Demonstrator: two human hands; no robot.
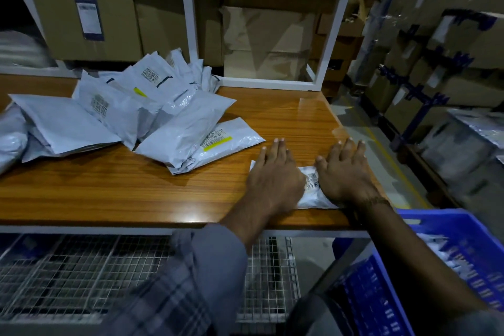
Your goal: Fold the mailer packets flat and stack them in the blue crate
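Press packet (309, 185) flat, lower right, left hand (274, 180) and right hand (346, 174) fingers straight, squeezing air out evenly.

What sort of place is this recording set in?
Most likely a warehouse packing station: a heap of grey plastic mailer packets on a wooden workbench, brown cardboard cartons on white shelving, more stacked cartons rightward.

A glossy wood-grain tabletop (272, 106) carries everything here. A loose pile of grey mailer packets (131, 114) sprawls over its far left part, several showing printed labels and yellow strips. Near the right front edge one white packet (311, 185) lies flat on the wood, well apart from the pile, pressed under two hands.
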